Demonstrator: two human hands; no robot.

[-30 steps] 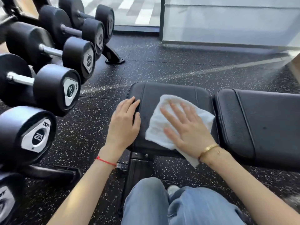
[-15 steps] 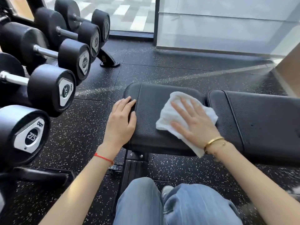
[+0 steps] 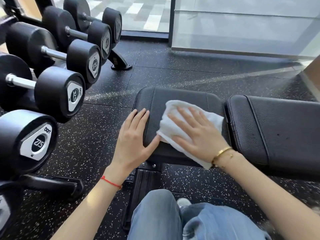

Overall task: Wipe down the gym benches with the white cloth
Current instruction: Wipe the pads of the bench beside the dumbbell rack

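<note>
I read the dumbbell end caps first: the nearest dumbbell point(image 3: 26, 141), left of the bench seat pad point(image 3: 180, 101), carries "27.5" in a black disc and a small mark beside it that looks like "DQIT", though I cannot be sure of the letters. The next dumbbell up the rack point(image 3: 58, 93) reads "32.5", and the one beyond it point(image 3: 84, 60) seems to bear the same number; caps farther back are too small to read.

The white cloth point(image 3: 174, 125) lies on the seat pad, spread over its right half and hanging past the near edge. My right hand point(image 3: 200, 135) lies flat on it, fingers spread and straight, pressing the cloth down rather than gripping it; a gold bangle point(image 3: 221, 152) circles that wrist. My left hand point(image 3: 133, 141) rests open on the pad's left near corner, holding nothing, its thumb just touching the cloth's edge; a red string point(image 3: 111, 182) is at its wrist.

Right of the seat pad, across a narrow gap, sits the longer back pad point(image 3: 277, 129), black grained upholstery like the seat. The floor point(image 3: 173, 75) around the bench is black rubber flecked with white. Beyond the pad stands a glass wall point(image 3: 242, 26) with a dark frame. Blue jeans point(image 3: 155, 217) show below the pad.
</note>
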